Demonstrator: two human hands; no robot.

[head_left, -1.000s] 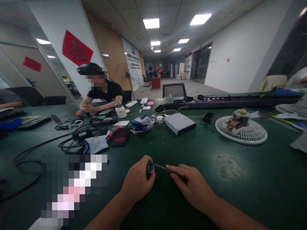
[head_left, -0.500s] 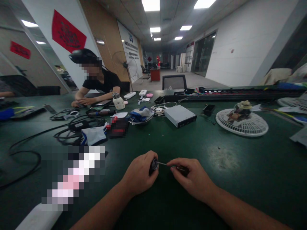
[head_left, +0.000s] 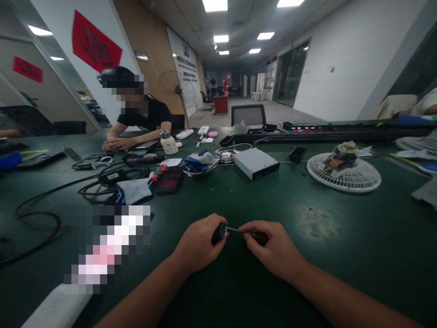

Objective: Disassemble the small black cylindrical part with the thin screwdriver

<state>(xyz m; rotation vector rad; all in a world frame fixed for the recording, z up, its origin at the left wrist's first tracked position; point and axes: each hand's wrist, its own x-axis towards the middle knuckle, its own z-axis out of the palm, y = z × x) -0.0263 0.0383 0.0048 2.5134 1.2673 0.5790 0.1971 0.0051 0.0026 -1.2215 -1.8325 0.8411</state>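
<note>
From far off, I see my left hand (head_left: 200, 243) curled nearly closed around a small dark round part (head_left: 218, 234), its ringed end facing right. A thin metal tool (head_left: 233, 229) points left at that end, but I can't tell if the tip touches. My right hand (head_left: 275, 246) has bent fingers pinching the tool. If I push crooked, or hold the part too loosely, the tip could slip off and poke my left hand.

A long white thing (head_left: 59, 304), partly blurred, lies well to the left, so a big swing there might bump it. Ahead, green table (head_left: 218, 200) gives me room up to the grey disc drive (head_left: 254, 160). More room is on the right, before the white fan guard (head_left: 366, 176). The table's near edge doesn't show
</note>
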